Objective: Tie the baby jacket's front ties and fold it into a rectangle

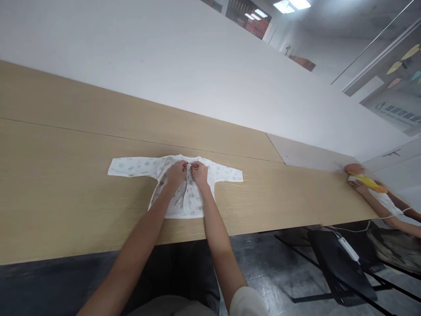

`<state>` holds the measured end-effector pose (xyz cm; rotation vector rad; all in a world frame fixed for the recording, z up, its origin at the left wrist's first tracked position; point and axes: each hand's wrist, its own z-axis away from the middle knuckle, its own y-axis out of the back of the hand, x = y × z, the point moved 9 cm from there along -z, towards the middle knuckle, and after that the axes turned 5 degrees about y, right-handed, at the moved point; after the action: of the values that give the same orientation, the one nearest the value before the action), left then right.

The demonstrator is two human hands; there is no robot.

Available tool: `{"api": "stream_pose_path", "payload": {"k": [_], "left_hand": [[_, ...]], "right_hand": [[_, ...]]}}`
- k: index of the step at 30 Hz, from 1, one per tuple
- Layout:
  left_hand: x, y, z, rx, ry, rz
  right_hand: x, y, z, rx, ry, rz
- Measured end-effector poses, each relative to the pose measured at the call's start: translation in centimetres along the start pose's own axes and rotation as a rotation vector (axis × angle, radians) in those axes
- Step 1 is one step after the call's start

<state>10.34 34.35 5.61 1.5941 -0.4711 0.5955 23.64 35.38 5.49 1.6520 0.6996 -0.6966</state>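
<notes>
A small white baby shirt [194, 206] with a faint printed pattern lies spread on the wooden table, both sleeves stretched out to the sides. Its front opening runs down the middle. My left hand [176, 172] pinches the fabric at the top of the opening, just below the collar. Close beside it, my right hand [199, 173] pinches the other edge of the same opening. The fingertips of both hands nearly meet. Whatever fastening may lie between them is too small to make out.
The long wooden table [82, 197] runs from left to right against a white wall [148, 57]. At the far right, another person's hands [360, 186] are by a doll with yellow cloth. A black folding chair [338, 263] with a white power strip [349, 249] stands below.
</notes>
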Motion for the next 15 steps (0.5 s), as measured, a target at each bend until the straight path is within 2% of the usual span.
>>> {"api": "stream_pose_path", "payload": {"k": [4,6,8,10,12,15], "left_hand": [[-0.4,0.6,0.7,-0.045,0.046,-0.131],[-1.0,0.6,1.3,-0.084,0.058,-0.209],[-1.1,0.4,1.9,-0.112,-0.015,-0.251],[-0.7,0.0,2.5,-0.129,-0.147,-0.258],[-0.4,-0.3,3.0,-0.142,-0.259,-0.233],[-0.4,-0.5,3.2,-0.140,-0.303,-0.130]], "right_hand": [[-0.6,1.3,0.5,-0.003,-0.027,0.046],[-1.1,1.4,1.2,-0.055,-0.023,0.054],[-1.5,0.8,2.3,-0.137,-0.002,0.061],[-1.7,0.1,3.4,-0.195,0.032,0.081],[-1.7,-0.1,4.2,-0.200,0.056,0.115],[-1.3,0.2,4.8,-0.159,0.048,0.167]]}}
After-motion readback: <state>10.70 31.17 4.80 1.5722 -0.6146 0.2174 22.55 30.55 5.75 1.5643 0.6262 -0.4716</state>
